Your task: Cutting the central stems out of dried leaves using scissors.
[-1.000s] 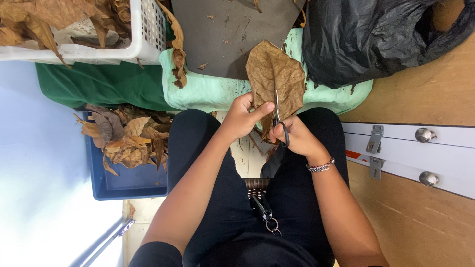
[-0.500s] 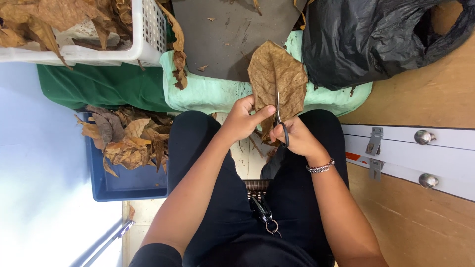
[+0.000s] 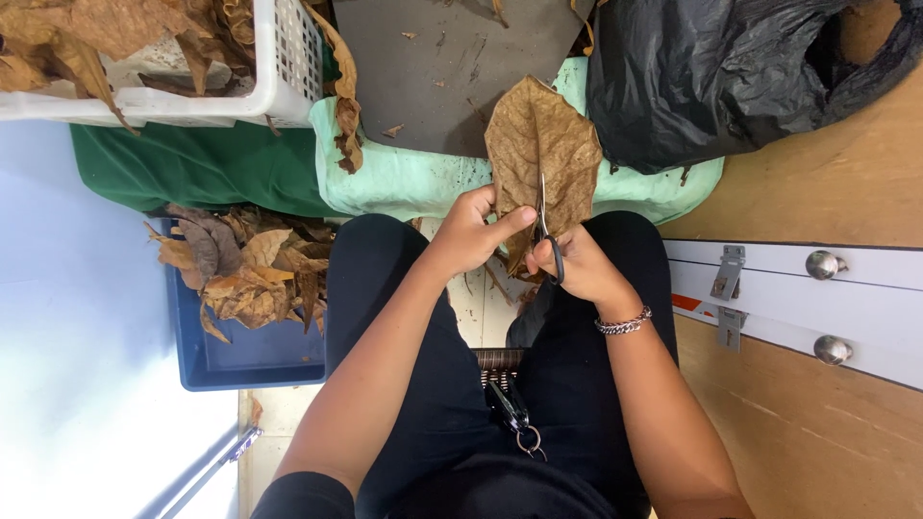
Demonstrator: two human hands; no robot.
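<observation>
While left hand (image 3: 471,235) pinches the dry brown leaf (image 3: 541,154) (held upright), right hand (image 3: 577,264) grips scissors (image 3: 544,226) cutting it.

The big brown leaf (image 3: 541,144) looks dry, matt and crinkly. The scissors (image 3: 544,226) have thin shiny metal blades. The black bag (image 3: 711,77) is glossy plastic, and the floor (image 3: 827,183) is smooth wood.

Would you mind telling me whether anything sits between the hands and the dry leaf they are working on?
Nothing visible does. The left hand grips the leaf directly at its lower edge, and the right hand holds scissors whose blades lie on the leaf along its middle.
</observation>
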